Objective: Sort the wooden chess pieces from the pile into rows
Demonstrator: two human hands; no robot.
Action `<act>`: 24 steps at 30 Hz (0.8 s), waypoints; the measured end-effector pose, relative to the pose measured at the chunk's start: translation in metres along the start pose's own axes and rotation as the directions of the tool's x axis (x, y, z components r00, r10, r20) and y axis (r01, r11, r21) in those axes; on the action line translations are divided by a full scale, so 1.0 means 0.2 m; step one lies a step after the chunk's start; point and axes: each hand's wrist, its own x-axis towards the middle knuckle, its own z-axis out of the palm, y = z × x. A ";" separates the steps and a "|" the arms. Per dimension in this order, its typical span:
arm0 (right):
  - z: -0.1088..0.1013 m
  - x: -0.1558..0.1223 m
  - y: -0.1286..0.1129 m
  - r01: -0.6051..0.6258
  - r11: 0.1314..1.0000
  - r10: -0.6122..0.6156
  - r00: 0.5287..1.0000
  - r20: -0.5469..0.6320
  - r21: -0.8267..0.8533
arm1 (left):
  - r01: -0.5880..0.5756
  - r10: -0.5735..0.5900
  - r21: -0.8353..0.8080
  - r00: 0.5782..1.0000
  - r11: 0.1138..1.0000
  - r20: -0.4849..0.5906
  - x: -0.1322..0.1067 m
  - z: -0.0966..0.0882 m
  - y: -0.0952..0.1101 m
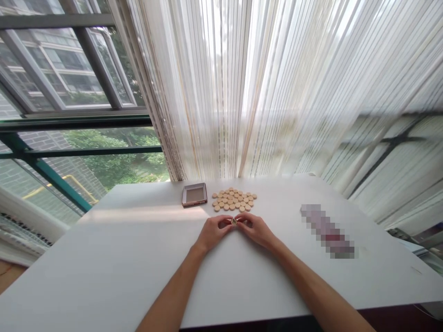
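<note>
Between the fingertips of both hands, near the middle of the white table, is a small round wooden piece (234,222) with a dark marking on its face. My left hand (217,229) pinches it from the left, and my right hand (254,228) pinches it from the right. Just beyond the fingers lies a cluster of several similar wooden discs (232,201), their tops plain and light tan. An open shallow box (194,195) with a dark rim sits to the left of the discs.
The white table (138,272) reaches up to the sheer striped curtain (221,92) at the back. A pixelated long item (327,233) lies on the right side of the table. At the left is a window (69,69), with trees outside.
</note>
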 end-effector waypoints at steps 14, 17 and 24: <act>0.01 -0.01 0.06 -0.051 0.996 0.047 0.998 -0.048 -0.071 | -0.178 0.174 0.286 0.984 0.942 0.039 0.01 0.04 0.04; 0.03 -0.02 0.06 -0.066 0.990 0.053 0.993 -0.107 -0.121 | -0.201 0.194 0.300 0.980 0.933 0.054 -0.01 0.05 0.07; 0.04 -0.04 0.05 -0.072 0.997 0.072 0.979 -0.189 0.008 | -0.147 0.165 0.279 0.985 0.949 -0.043 -0.05 0.06 0.07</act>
